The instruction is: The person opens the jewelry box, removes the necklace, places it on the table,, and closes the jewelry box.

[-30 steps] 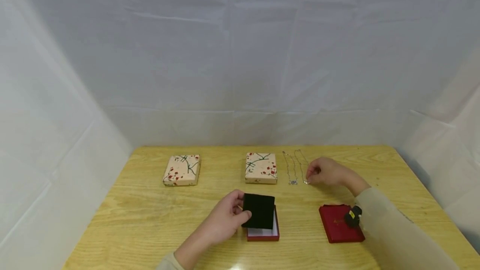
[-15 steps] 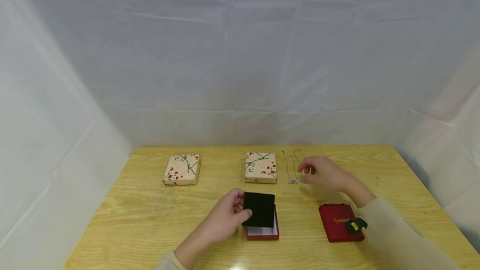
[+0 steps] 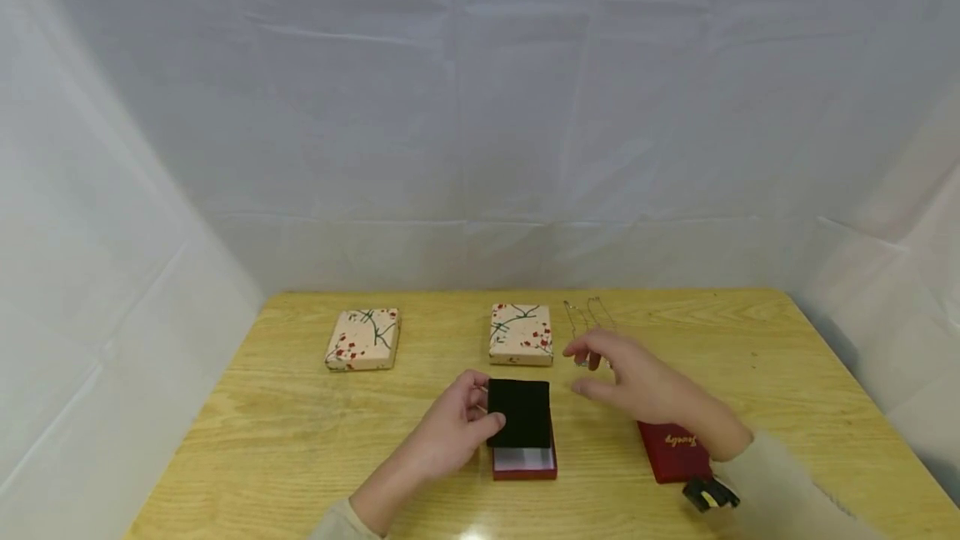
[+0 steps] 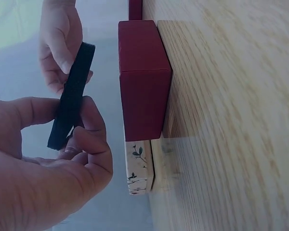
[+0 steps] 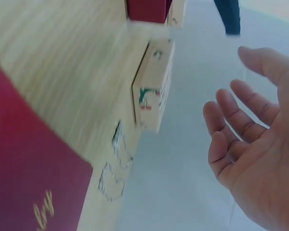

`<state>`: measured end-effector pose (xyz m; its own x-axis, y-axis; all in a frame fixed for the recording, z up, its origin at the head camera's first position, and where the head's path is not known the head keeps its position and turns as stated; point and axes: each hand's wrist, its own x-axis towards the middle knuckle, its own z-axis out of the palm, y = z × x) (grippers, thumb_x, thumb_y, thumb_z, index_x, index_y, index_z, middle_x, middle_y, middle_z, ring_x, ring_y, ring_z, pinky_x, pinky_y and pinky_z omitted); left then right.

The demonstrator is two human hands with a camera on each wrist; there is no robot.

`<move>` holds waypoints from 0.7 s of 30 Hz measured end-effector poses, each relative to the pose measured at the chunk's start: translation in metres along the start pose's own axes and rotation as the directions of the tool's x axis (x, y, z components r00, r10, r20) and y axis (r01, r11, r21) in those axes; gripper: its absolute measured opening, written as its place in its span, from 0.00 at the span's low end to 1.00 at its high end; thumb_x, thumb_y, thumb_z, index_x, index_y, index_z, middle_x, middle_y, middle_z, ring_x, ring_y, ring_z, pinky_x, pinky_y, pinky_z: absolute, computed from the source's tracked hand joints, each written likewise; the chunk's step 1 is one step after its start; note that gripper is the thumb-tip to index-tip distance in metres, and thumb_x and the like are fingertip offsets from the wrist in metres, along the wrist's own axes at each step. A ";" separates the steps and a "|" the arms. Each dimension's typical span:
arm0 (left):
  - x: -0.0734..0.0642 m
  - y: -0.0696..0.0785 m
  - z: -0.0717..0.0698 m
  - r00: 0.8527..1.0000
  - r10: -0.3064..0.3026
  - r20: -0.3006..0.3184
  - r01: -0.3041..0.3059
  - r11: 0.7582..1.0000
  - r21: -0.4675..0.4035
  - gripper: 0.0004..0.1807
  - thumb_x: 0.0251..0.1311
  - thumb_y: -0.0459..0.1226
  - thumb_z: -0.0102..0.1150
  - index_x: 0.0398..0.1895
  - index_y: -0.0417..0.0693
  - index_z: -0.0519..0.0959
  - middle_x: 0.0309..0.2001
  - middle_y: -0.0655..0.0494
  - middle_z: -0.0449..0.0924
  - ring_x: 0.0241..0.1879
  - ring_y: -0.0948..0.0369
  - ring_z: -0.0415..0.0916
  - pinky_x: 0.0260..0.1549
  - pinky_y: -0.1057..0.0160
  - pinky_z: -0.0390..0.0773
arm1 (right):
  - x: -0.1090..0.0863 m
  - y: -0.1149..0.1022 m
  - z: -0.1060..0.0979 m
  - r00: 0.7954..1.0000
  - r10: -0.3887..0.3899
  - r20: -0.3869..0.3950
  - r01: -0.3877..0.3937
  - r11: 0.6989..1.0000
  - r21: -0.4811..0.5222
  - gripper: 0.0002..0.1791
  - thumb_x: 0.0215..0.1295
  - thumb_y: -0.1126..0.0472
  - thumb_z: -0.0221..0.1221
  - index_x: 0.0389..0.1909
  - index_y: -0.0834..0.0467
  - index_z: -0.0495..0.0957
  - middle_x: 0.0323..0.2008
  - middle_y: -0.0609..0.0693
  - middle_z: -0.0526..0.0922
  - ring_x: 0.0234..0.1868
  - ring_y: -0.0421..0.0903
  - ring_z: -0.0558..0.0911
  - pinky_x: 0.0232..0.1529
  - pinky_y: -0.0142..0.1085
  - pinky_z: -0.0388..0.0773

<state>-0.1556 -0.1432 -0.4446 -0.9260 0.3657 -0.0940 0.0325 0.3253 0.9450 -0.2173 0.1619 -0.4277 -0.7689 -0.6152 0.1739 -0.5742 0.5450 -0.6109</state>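
In my left hand point(image 3: 453, 432), a square black foam pad point(image 3: 519, 413) is pinched between thumb and fingers. The pad is raised over a red box base point(image 3: 525, 473) with a pale inside; the left wrist view shows the gap between pad and base point(image 4: 144, 82). My right hand point(image 3: 637, 377) holds nothing, its fingers loosely bent and its thumb apart, to the right of the pad. Behind it on the table lie two silver chain necklaces point(image 5: 116, 159), partly hidden by that hand in the head view.
A red lid point(image 3: 675, 452) with gold "Jewelry" lettering lies under the right forearm. Two cream boxes with a red blossom print stand toward the back, one at left point(image 3: 363, 340) and one in the middle point(image 3: 521, 335). White cloth hangs behind the wooden table point(image 3: 300, 440).
My right hand has left the necklaces and come toward me and left, nearer the pad. The left hand still holds the pad in nearly the same place.
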 end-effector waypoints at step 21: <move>0.005 -0.001 0.004 0.999 0.018 0.031 -0.014 0.993 -0.118 0.31 0.70 0.34 0.62 0.70 0.31 0.62 0.42 0.49 0.85 0.38 0.57 0.81 0.41 0.61 0.79 | -0.013 -0.036 0.047 0.999 -0.043 0.017 0.045 0.994 -0.102 0.51 0.56 0.46 0.81 0.77 0.48 0.66 0.71 0.44 0.67 0.70 0.46 0.70 0.65 0.51 0.78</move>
<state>-0.1591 -0.1385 -0.4471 -0.9132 0.3982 -0.0866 0.0010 0.2146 0.9767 -0.1739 0.1237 -0.4445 -0.7386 -0.6477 0.1871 -0.6337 0.5723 -0.5205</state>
